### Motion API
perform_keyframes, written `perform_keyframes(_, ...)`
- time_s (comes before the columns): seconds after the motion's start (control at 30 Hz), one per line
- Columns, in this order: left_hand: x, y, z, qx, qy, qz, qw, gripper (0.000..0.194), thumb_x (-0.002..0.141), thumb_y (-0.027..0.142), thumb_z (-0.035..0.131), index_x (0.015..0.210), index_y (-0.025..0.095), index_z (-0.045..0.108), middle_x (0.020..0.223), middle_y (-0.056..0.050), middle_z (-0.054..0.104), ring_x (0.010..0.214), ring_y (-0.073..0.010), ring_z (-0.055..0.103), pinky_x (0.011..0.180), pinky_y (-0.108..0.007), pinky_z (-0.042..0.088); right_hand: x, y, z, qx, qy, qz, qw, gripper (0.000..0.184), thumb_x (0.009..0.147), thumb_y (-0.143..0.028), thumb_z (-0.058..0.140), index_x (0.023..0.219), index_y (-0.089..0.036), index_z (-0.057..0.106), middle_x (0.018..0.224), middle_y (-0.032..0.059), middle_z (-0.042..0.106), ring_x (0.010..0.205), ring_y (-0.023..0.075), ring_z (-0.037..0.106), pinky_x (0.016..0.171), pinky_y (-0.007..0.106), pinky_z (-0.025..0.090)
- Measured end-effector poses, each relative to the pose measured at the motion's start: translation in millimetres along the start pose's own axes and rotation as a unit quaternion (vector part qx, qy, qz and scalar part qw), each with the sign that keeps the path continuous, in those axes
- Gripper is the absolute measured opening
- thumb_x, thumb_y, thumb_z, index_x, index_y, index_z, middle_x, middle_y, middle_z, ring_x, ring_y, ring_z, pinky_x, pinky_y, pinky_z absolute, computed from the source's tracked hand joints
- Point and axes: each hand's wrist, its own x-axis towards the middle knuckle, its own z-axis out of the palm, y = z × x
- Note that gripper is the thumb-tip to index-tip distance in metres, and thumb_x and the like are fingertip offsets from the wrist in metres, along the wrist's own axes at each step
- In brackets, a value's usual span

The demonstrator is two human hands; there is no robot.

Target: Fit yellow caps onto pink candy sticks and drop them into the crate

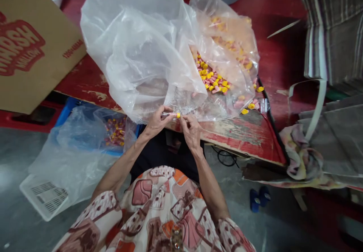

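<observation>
Near the table's front edge, my left hand is closed on a small clear tube lying level across the fingers. A yellow cap sits at the tube's right end. My right hand is at that end, thumb and fingers pinched together right beside the cap; whatever they hold is hidden. Behind both hands spreads a large clear plastic bag. To its right, another clear bag contains many small yellow-and-pink pieces, some spilling toward its opening.
A cardboard box stands at the left on the red table. Below it, a blue crate holds a plastic bag with more yellow-and-pink pieces. A red-handled tool lies at the right, near stacked brown sheets. Blue slippers lie on the floor.
</observation>
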Motion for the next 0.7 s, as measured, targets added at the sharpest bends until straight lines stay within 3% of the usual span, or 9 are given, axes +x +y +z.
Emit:
perform_keyframes(0.1, 3.7, 5.3, 6.1, 0.131, -0.053, 0.049, 0.989, 0.015, 0.104, 0.033, 0.068, 0.108, 0.02, 0.062, 0.107, -0.006, 0.07, 0.095, -0.0208, 0.071, 0.088, -0.032, 0.06, 3.9, 17.3, -30.3, -0.074, 0.05, -0.013, 0.996, 0.039, 0.11, -0.048, 0.049, 0.098, -0.022, 0.075, 0.098, 0.0072, 0.075, 0.089, 0.0206, 0.066, 0.087, 0.034, 0.055)
perform_keyframes(0.23, 19.2, 16.8, 20.3, 0.283, -0.148, 0.087, 0.944, 0.009, 0.102, 0.022, 0.064, 0.11, 0.02, 0.059, 0.113, -0.011, 0.066, 0.101, -0.0276, 0.07, 0.088, -0.035, 0.056, 34.8, 51.0, -63.3, -0.129, 0.15, 0.024, 0.98, 0.037, 0.11, -0.045, 0.046, 0.104, -0.021, 0.073, 0.096, 0.0069, 0.073, 0.085, 0.0211, 0.064, 0.086, 0.036, 0.054)
perform_keyframes(0.33, 36.3, 19.1, 17.8, 0.285, -0.194, 0.098, 0.933, 0.013, 0.098, 0.021, 0.066, 0.108, 0.022, 0.059, 0.109, -0.008, 0.067, 0.097, -0.0267, 0.068, 0.084, -0.033, 0.053, 73.2, 70.9, -71.1, -0.16, 0.19, 0.014, 0.969, 0.034, 0.11, -0.038, 0.044, 0.119, -0.018, 0.071, 0.108, 0.0113, 0.072, 0.094, 0.0232, 0.066, 0.093, 0.04, 0.054)
perform_keyframes(0.43, 47.1, 18.4, 3.3, 0.224, -0.224, 0.082, 0.945, 0.008, 0.098, 0.027, 0.065, 0.103, 0.023, 0.059, 0.097, -0.002, 0.067, 0.087, -0.0219, 0.065, 0.08, -0.031, 0.053, 105.7, 78.0, -65.4, -0.208, 0.168, -0.034, 0.963, 0.036, 0.109, -0.028, 0.043, 0.135, -0.017, 0.067, 0.13, 0.0181, 0.067, 0.117, 0.0267, 0.065, 0.103, 0.043, 0.052)
perform_keyframes(0.57, 39.1, 22.0, -3.8, 0.174, -0.188, 0.06, 0.965, 0.011, 0.103, 0.033, 0.064, 0.104, 0.023, 0.061, 0.095, 0.0, 0.067, 0.083, -0.0189, 0.065, 0.079, -0.03, 0.054, 118.8, 81.3, -57.0, -0.262, 0.102, -0.063, 0.958, 0.033, 0.107, -0.024, 0.046, 0.128, -0.02, 0.071, 0.13, 0.0166, 0.067, 0.117, 0.0275, 0.064, 0.102, 0.043, 0.054)
perform_keyframes(0.7, 25.7, 27.8, 12.8, 0.245, -0.149, 0.116, 0.951, 0.003, 0.102, 0.024, 0.063, 0.103, 0.022, 0.061, 0.105, -0.005, 0.068, 0.097, -0.0232, 0.067, 0.085, -0.033, 0.054, 123.7, 90.3, -58.7, -0.248, 0.127, -0.061, 0.958, 0.038, 0.108, -0.024, 0.043, 0.136, -0.021, 0.069, 0.13, 0.0158, 0.067, 0.117, 0.0268, 0.065, 0.101, 0.043, 0.055)
